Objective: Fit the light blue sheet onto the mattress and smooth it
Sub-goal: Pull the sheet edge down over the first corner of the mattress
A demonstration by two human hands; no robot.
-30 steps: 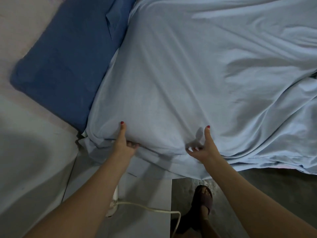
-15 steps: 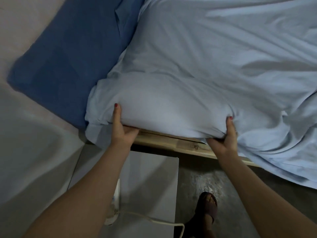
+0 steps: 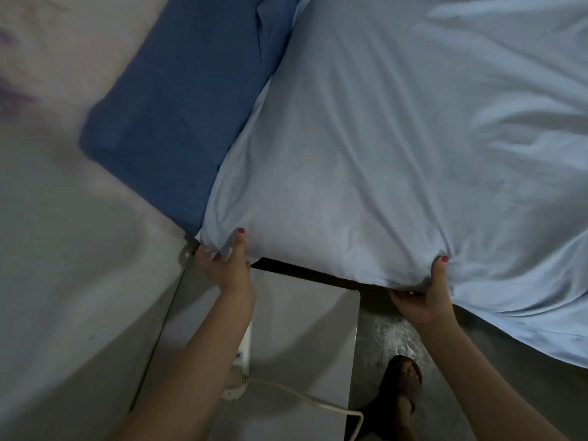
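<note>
Both hands, left hand (image 3: 227, 265) and right hand (image 3: 426, 296), grip the light blue sheet (image 3: 397, 154) at the mattress corner, fingers hidden underneath.

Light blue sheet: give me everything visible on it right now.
The light blue sheet is thin, soft-looking fabric covering the mattress and filling most of the view. Long creases fan across its right side. Its near edge is bunched where the left hand and right hand each pinch it at the mattress edge. Loose fabric droops toward the floor at lower right. Its left border meets a dark blue pillow.
</note>
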